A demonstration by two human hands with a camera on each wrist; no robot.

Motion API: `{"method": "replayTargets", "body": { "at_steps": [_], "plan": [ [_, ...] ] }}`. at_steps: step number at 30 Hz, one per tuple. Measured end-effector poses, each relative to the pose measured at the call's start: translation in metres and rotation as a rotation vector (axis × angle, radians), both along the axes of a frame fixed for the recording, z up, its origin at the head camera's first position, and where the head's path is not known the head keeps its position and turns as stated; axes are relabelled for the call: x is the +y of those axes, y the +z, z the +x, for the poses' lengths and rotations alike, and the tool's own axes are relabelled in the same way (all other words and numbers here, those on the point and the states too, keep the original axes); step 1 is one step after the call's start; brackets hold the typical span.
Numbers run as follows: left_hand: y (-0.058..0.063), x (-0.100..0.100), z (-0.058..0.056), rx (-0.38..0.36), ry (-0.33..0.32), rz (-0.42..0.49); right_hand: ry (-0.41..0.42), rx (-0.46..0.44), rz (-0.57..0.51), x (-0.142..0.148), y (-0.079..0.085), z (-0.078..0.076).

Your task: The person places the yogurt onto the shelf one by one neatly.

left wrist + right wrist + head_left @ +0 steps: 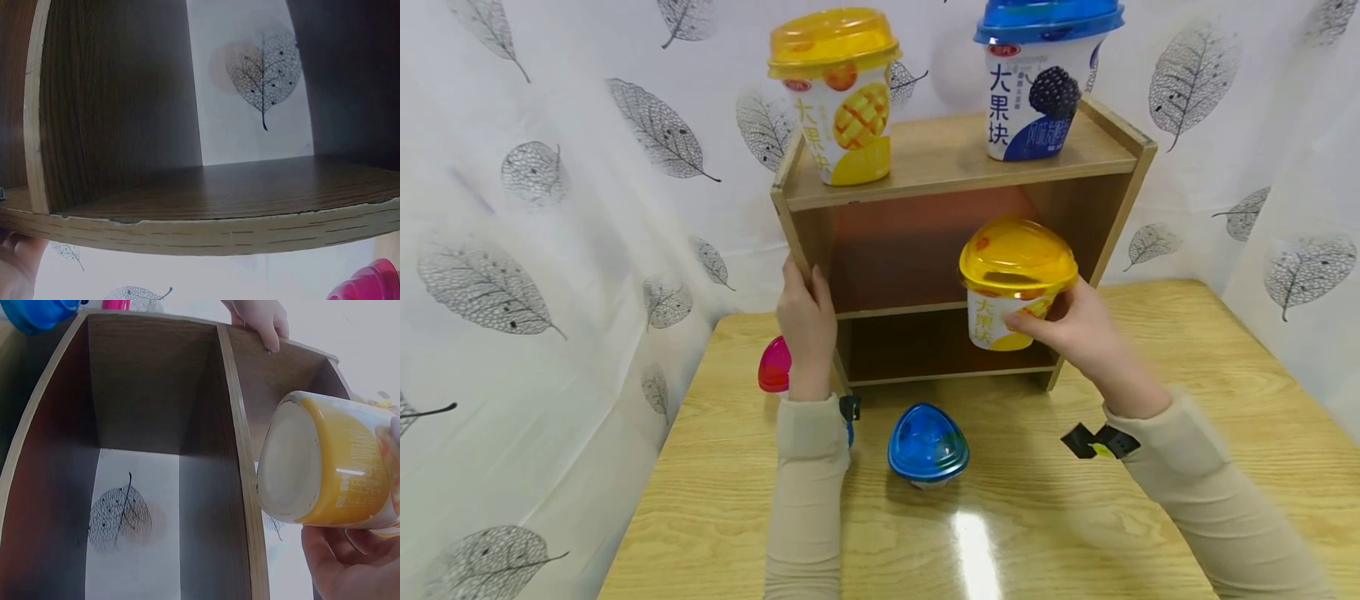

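My right hand [1078, 329] grips a yellow-lidded yogurt cup [1018, 279] around its side. The cup is upright in front of the right part of a wooden shelf [940, 190], near its middle board. In the right wrist view the pale bottom of the held yogurt cup [289, 464] shows, with the fingers beneath it. My left hand [807, 321] holds the shelf's left side panel. In the right wrist view the left hand [259, 317] has one digit on the panel's inner face. The left wrist view shows the shelf's side panel [219, 237] close up.
On the shelf top stand a yellow-lidded cup [842, 125] at left and a blue-lidded cup [1037, 92] at right. A blue-lidded cup [928, 446] is on the table [700, 500] in front. A pink-lidded cup [773, 367] and another blue object [850, 433] are partly hidden by my left arm.
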State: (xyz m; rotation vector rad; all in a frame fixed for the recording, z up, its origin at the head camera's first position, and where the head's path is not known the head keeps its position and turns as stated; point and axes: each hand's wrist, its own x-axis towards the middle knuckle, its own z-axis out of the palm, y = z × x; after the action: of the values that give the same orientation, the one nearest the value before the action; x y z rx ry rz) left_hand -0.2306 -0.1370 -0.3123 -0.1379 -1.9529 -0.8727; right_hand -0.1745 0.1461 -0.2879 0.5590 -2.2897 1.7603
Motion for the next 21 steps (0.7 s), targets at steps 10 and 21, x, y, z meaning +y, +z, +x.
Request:
{"method": "replayTargets", "body": {
  "at_steps": [10, 21],
  "plan": [
    [0.0, -0.001, -0.001, 0.005, -0.008, -0.003, 0.036, 0.013, 0.043, -0.024, -0.006, 0.002],
    [0.0, -0.001, 0.001, 0.006, -0.008, -0.006, 0.085, 0.027, 0.006, -0.051, -0.009, -0.001]
  ]
}}
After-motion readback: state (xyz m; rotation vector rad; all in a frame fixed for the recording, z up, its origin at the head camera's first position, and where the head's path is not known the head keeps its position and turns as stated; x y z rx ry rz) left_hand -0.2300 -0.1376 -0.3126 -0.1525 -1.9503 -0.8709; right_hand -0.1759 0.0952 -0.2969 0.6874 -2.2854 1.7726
